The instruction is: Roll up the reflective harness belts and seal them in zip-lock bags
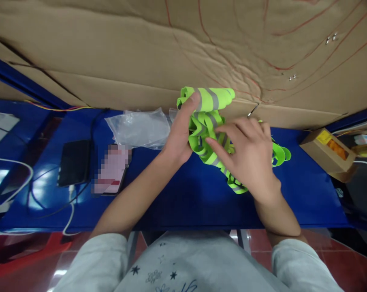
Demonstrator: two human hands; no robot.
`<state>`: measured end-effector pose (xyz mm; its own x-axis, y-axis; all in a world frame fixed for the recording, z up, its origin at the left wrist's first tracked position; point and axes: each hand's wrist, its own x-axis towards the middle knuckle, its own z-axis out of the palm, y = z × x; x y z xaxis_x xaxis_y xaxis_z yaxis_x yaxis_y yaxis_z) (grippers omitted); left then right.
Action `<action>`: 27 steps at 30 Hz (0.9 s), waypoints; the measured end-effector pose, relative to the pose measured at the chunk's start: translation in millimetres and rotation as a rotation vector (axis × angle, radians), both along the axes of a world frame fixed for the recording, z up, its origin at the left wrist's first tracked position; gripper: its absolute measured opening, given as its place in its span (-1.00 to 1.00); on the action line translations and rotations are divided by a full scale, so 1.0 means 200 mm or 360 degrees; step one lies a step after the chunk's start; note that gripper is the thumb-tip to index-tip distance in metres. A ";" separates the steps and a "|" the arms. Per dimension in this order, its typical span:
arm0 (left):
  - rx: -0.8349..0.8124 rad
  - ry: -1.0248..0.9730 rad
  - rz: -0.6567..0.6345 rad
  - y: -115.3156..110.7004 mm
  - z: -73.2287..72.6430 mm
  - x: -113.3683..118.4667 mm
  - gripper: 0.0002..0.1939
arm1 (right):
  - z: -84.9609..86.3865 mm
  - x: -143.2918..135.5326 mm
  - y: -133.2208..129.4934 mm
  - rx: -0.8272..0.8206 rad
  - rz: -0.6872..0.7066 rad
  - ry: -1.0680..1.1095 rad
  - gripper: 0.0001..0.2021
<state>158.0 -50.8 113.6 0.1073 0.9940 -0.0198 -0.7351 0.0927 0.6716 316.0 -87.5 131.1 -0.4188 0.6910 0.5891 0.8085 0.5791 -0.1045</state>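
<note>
A bundle of neon yellow-green reflective straps with grey stripes hangs in loops in front of me. My left hand is closed around its upper left part, with the thumb over a folded, flattened band at the top. My right hand is over the right side of the bundle, its thumb and forefinger apart beside the loops. Whether those fingertips touch the straps I cannot tell. Further loops show past the right hand, above the blue table.
A cardboard panel with red lines stands behind the blue table. Left are a clear plastic bag, a phone and a black device with a white cable. A cardboard box is at right.
</note>
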 end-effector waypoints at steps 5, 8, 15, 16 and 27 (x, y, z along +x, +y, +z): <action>-0.0233 -0.0063 0.0270 -0.01 0.04 -0.01 -0.64 | -0.07 -0.01 0.03 -0.0122 -0.0339 -0.0244 -0.64; -0.0331 -0.0099 0.0313 -0.03 0.06 0.00 -0.63 | -0.07 -0.04 0.03 -0.0057 -0.0307 -0.0226 -0.53; -0.0259 -0.0061 0.0310 -0.03 0.06 -0.02 -0.55 | -0.08 -0.05 0.08 -0.0272 -0.0042 0.0224 -0.73; -0.0207 -0.0063 0.0282 -0.02 0.05 -0.03 -0.54 | -0.09 -0.04 0.10 -0.0376 0.0026 0.0346 -0.73; -0.0087 0.0051 0.0235 0.05 -0.04 -0.02 -0.55 | -0.19 0.00 0.24 -0.0521 -0.0070 0.0460 -0.85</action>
